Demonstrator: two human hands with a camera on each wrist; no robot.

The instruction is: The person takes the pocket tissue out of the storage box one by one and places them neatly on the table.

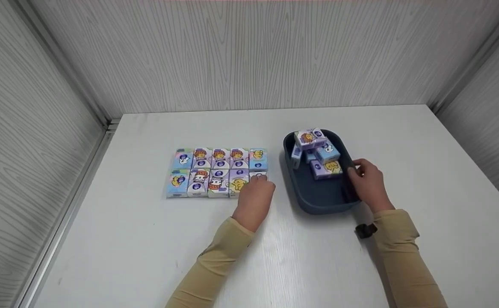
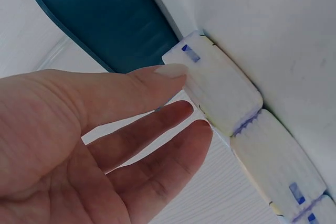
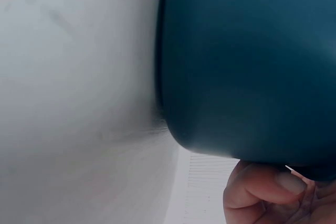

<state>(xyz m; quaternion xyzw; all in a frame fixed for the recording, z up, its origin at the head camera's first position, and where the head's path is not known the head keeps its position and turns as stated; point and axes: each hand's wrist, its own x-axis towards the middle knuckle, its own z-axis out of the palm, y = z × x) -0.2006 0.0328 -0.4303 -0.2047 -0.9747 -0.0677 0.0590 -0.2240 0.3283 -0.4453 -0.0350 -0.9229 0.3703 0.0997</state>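
White table [image 1: 309, 265], boxes [image 1: 218, 183] at left hand [image 1: 255, 199], right hand [image 1: 370, 184] gripping tub [image 1: 317, 196]

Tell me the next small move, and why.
I'd probably ease the left hand off the end packet: it already lies against the neighbouring packet in its row, while jumbled packets sit in the bin, which the right hand holds.

The packs [image 1: 219, 183] seem to bear blue logos [image 1: 219, 173], their lettering too small to read.
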